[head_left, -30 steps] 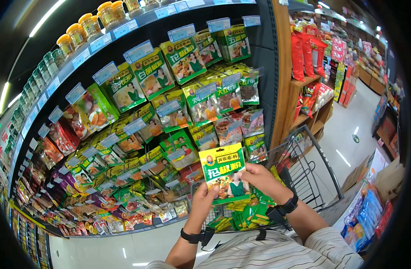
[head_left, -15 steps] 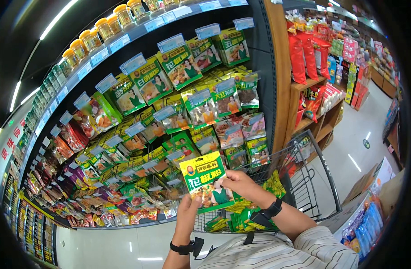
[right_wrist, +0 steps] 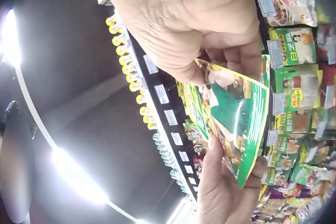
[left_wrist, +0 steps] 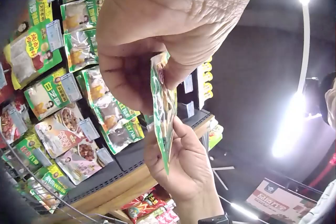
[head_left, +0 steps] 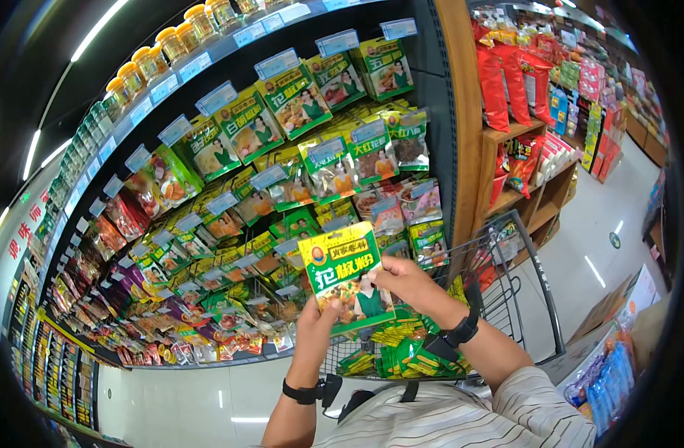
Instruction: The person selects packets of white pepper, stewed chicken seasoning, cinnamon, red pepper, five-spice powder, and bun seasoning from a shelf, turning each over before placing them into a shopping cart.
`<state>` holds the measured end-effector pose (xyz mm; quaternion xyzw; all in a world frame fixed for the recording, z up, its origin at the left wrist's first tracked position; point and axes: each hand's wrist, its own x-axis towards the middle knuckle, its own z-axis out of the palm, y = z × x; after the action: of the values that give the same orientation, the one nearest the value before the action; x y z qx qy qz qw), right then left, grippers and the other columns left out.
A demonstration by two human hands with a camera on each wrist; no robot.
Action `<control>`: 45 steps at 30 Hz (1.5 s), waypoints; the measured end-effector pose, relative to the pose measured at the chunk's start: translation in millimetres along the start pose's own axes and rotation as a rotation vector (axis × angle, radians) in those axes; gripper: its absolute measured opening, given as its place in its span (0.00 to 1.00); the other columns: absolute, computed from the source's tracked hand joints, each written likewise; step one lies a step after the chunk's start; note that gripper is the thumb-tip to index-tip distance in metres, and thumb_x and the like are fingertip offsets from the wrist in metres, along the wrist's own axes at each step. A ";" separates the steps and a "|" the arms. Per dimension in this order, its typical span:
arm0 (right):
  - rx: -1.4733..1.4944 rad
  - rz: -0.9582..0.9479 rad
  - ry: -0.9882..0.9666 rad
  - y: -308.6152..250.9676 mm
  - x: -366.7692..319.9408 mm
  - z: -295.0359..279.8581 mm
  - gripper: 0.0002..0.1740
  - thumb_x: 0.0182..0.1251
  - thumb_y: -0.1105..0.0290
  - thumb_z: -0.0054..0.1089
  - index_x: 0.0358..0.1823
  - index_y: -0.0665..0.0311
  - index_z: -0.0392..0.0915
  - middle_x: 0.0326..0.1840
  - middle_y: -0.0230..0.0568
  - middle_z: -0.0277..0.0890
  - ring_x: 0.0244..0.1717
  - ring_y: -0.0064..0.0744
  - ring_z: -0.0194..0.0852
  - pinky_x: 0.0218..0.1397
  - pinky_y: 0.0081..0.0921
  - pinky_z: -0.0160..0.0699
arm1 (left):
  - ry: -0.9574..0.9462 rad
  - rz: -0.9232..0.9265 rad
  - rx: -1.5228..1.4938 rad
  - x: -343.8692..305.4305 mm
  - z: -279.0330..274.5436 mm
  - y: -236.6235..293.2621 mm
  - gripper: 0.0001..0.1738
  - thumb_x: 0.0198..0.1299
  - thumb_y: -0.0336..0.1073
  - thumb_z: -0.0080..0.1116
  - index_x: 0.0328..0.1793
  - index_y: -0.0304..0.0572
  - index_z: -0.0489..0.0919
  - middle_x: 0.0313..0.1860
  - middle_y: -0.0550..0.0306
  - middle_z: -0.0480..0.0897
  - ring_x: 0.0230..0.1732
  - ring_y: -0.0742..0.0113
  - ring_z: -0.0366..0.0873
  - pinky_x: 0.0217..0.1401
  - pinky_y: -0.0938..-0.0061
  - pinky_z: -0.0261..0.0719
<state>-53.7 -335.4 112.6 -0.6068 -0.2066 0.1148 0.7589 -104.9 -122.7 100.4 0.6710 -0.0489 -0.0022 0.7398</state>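
Both hands hold up a flat yellow-and-green packet of Sichuan pepper powder [head_left: 348, 278], its printed front turned toward the head camera. At its lower left edge the left hand [head_left: 310, 334] pinches it, thumb on the front. The right hand [head_left: 415, 287] grips the right edge, thumb also across the front. In the left wrist view the packet [left_wrist: 164, 116] appears edge-on between the left hand [left_wrist: 173, 19] and the right hand. From the right wrist, the packet's lower part [right_wrist: 236, 113] shows between thumb and fingers. Below the hands, several similar packets [head_left: 405, 355] lie in a wire shopping cart [head_left: 539, 299].
A shelf wall of hanging seasoning packets [head_left: 293, 104] stands ahead, with price tags and yellow-lidded jars [head_left: 166, 45] above. To the right are a wooden post [head_left: 461, 112], red bags [head_left: 513, 82] on wooden shelves, and blue packs [head_left: 607, 381] near the cart.
The held packet has shifted left in the head view and tilted slightly, rising a little over the last half second. Both hands keep their hold on it. The head view has shifted slightly.
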 end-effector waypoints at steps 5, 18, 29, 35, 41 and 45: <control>-0.149 -0.060 0.027 -7.2 24.6 -12.7 0.14 0.75 0.65 0.54 0.54 0.67 0.78 0.40 0.23 0.75 0.39 0.11 0.67 0.42 0.17 0.70 | -0.053 0.152 0.067 26.2 0.5 29.8 0.19 0.72 0.39 0.54 0.63 0.36 0.74 0.52 0.59 0.83 0.48 0.74 0.79 0.52 0.76 0.77; -0.342 -0.186 0.161 -78.5 58.9 7.4 0.15 0.75 0.63 0.51 0.52 0.65 0.80 0.33 0.23 0.76 0.28 0.11 0.67 0.29 0.15 0.65 | -0.286 0.315 0.140 91.2 -30.2 90.2 0.21 0.72 0.41 0.55 0.66 0.39 0.75 0.52 0.65 0.82 0.46 0.79 0.75 0.50 0.79 0.71; -0.348 -0.105 0.090 -108.8 119.4 12.3 0.13 0.74 0.63 0.51 0.46 0.67 0.76 0.37 0.37 0.79 0.32 0.25 0.82 0.34 0.23 0.85 | -0.316 0.366 0.110 143.7 -80.8 127.5 0.20 0.71 0.40 0.56 0.64 0.39 0.76 0.55 0.64 0.82 0.50 0.78 0.76 0.55 0.77 0.72; -0.358 -0.096 0.117 -142.3 159.1 2.0 0.15 0.75 0.61 0.51 0.48 0.66 0.75 0.43 0.42 0.81 0.40 0.31 0.85 0.37 0.27 0.85 | -0.237 0.406 0.077 159.6 -105.9 139.4 0.18 0.71 0.41 0.56 0.61 0.40 0.76 0.50 0.67 0.82 0.44 0.81 0.75 0.47 0.80 0.72; -0.123 -0.172 -0.073 -146.5 172.1 26.6 0.21 0.80 0.56 0.48 0.56 0.69 0.74 0.49 0.45 0.81 0.47 0.32 0.83 0.48 0.30 0.84 | -0.233 0.257 -0.311 167.1 -91.5 138.6 0.17 0.75 0.44 0.51 0.58 0.38 0.75 0.35 0.67 0.77 0.31 0.77 0.70 0.34 0.78 0.71; -0.263 -0.252 -0.075 -151.8 163.6 48.7 0.26 0.77 0.52 0.52 0.60 0.70 0.73 0.51 0.44 0.81 0.50 0.31 0.81 0.52 0.30 0.82 | -0.657 0.115 -0.882 167.8 -75.8 122.8 0.14 0.74 0.43 0.49 0.52 0.39 0.74 0.22 0.68 0.69 0.21 0.76 0.64 0.25 0.77 0.66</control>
<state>58.0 -259.2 296.8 -0.6653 -0.3223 0.0133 0.6732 60.1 -46.8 226.8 0.2578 -0.3083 -0.1911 0.8955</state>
